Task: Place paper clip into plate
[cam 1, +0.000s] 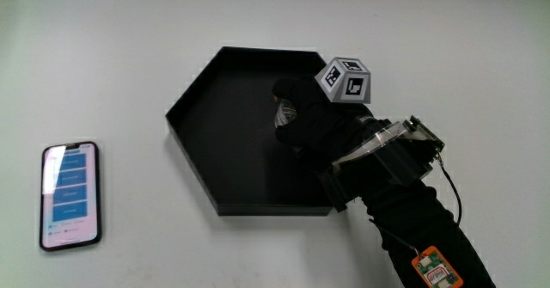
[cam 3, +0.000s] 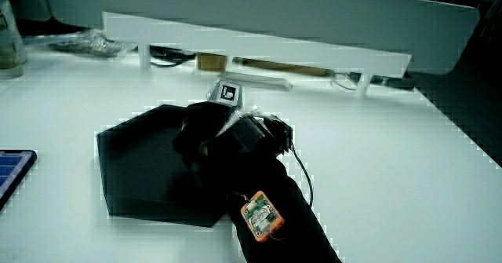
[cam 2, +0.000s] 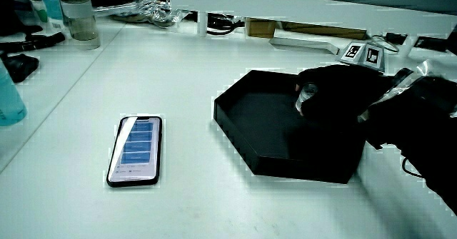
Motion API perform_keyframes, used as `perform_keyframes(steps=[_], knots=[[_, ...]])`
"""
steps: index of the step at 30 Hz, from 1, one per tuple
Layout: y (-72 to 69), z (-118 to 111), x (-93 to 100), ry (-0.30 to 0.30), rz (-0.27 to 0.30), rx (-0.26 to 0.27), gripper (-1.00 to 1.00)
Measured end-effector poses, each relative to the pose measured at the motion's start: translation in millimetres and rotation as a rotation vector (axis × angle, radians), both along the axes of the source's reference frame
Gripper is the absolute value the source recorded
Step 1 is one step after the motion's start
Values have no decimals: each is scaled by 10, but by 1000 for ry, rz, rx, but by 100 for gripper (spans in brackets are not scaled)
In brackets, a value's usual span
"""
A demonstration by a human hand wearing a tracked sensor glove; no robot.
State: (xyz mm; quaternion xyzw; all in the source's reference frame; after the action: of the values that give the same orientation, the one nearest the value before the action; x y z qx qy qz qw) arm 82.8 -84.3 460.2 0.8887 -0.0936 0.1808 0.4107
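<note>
A black hexagonal plate [cam 1: 225, 142] lies on the white table, also seen in both side views [cam 2: 260, 128] [cam 3: 137, 165]. The gloved hand [cam 1: 302, 120] reaches in over the plate's edge nearest the forearm, fingers curled low above its floor. A small silvery paper clip [cam 1: 284, 113] shows pinched at the fingertips, and it glints in a side view [cam 2: 308, 95]. The patterned cube [cam 1: 345, 80] sits on the hand's back. In a side view the hand [cam 3: 202, 131] hides the clip.
A phone [cam 1: 70, 195] with a lit blue screen lies flat on the table beside the plate, a gap between them [cam 2: 136, 150]. A clear bottle [cam 2: 75, 14] and cables stand near the low partition [cam 3: 259, 47], farther from the person than the plate.
</note>
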Motion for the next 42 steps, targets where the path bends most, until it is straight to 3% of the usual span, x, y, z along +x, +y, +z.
perform_keyframes(steps=[10, 12, 25, 26, 29, 30, 33, 42], knots=[[26, 62, -51, 19, -15, -38, 0], [33, 33, -62, -5, -16, -30, 0], [133, 251, -108, 62, -42, -40, 0], [140, 290, -105, 47, -33, -64, 0], [202, 395, -94, 90, -43, -65, 0], [213, 330, -92, 93, -38, -27, 0], [195, 295, -91, 98, -40, -22, 0], [216, 361, -123, 103, -38, -50, -45]])
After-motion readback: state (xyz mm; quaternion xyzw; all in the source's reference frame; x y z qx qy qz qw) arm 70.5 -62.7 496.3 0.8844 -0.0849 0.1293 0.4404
